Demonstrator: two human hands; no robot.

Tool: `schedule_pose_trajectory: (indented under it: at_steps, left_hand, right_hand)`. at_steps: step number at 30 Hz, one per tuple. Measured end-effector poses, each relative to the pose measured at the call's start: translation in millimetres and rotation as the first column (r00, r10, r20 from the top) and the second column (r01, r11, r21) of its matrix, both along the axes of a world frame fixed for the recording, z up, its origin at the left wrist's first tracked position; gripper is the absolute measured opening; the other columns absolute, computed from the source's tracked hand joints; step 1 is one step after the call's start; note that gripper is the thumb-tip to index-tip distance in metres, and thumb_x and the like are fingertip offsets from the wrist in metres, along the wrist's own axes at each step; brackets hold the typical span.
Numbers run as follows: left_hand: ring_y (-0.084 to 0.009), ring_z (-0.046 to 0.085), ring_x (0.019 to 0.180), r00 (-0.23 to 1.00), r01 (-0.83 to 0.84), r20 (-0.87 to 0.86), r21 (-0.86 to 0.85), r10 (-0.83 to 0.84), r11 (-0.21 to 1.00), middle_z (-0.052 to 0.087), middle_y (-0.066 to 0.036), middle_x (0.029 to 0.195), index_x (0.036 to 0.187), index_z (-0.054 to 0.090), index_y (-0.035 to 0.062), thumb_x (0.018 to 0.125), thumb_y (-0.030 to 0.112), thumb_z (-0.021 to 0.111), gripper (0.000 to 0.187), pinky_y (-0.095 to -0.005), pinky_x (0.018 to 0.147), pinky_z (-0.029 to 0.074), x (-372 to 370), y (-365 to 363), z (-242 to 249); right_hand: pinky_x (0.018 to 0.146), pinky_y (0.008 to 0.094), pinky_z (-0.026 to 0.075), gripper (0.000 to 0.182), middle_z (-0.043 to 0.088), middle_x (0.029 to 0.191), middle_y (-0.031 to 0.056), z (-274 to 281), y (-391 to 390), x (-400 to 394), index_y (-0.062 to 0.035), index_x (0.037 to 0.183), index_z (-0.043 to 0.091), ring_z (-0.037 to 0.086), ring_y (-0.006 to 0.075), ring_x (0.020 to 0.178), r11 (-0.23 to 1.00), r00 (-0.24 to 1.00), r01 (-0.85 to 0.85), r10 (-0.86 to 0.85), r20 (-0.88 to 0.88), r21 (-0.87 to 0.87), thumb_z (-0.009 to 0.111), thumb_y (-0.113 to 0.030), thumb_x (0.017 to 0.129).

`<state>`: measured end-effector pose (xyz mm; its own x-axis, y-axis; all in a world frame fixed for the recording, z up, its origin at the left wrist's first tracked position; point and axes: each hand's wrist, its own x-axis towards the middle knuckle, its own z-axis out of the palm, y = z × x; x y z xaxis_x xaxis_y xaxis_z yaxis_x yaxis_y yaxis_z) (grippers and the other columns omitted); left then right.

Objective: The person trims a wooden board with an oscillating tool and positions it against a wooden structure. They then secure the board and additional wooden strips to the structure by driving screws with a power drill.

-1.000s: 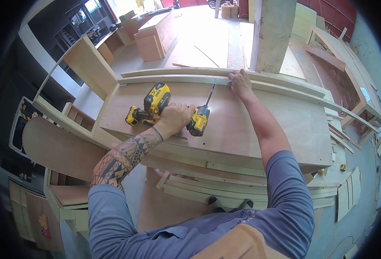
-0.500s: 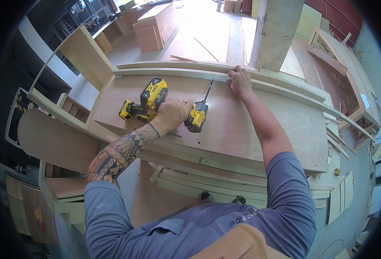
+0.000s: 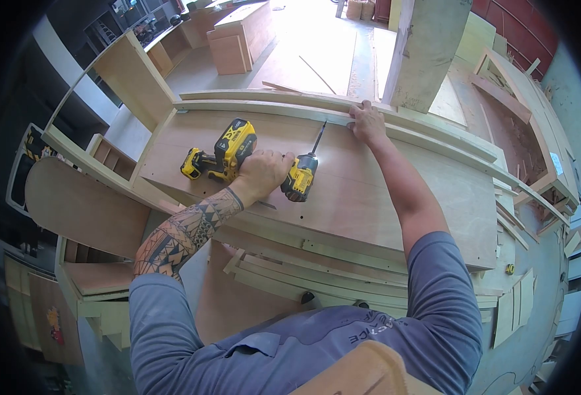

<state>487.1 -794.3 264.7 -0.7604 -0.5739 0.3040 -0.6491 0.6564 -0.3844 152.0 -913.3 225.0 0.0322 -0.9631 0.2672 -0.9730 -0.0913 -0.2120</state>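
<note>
Wrapped round the handle of a yellow and black power drill (image 3: 299, 179) is my left hand (image 3: 263, 175). The drill's long bit points away from me, its tip at the near edge of a pale wooden strip (image 3: 264, 108). My right hand (image 3: 368, 124) is closed over that strip, just right of the bit, fingers bent over its top. Left of the drill, a second yellow and black tool (image 3: 201, 164) lies on the broad plywood panel (image 3: 409, 197). The drill's battery side is by my left hand; the exact grip on the trigger is hidden.
A square post (image 3: 428, 56) rises just beyond the strips. An upright wooden frame panel (image 3: 129, 79) stands at the left, with a rounded board (image 3: 83, 207) below it. Long slats (image 3: 303, 280) lie on the near side. More wooden frames (image 3: 534, 125) stand at the right.
The view has shifted slightly, so the bench and surroundings sit a little differently. Both hands and the drill hold nearly the same pose.
</note>
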Motion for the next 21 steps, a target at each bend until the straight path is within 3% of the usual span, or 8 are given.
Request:
schedule_pose_trajectory:
  at_steps: [16, 21]
  left_hand:
    - [-0.0234, 0.076, 0.080, 1.000, -0.004, -0.025, 0.022, 0.004, 1.000, 0.074, -0.005, 0.085, 0.116, 0.068, 0.0127, 0.096, 0.017, 0.067, 0.021, -0.0360, 0.072, 0.060, -0.3, -3.7, -3.5]
    - [-0.0240, 0.076, 0.079, 0.999, -0.002, -0.036, 0.019, 0.003, 1.000, 0.074, -0.005, 0.084, 0.116, 0.068, 0.0122, 0.096, 0.017, 0.067, 0.021, -0.0367, 0.071, 0.060, 0.1, -5.4, -6.7]
  right_hand:
    - [0.108, 0.0512, 0.051, 0.036, 0.060, 0.140, 0.0147, 0.5, -2.2, -2.6, -0.0163, 0.118, 0.074, 0.060, 0.0359, 0.133, 1.000, 0.999, -0.017, 0.017, 0.044, 0.001, 0.088, -0.023, 0.086]
    - [0.105, 0.0486, 0.052, 0.035, 0.059, 0.137, 0.0107, -4.5, -6.1, -5.4, -0.0212, 0.119, 0.076, 0.062, 0.0330, 0.130, 1.000, 1.000, -0.019, 0.019, 0.017, -0.015, 0.088, -0.027, 0.086]
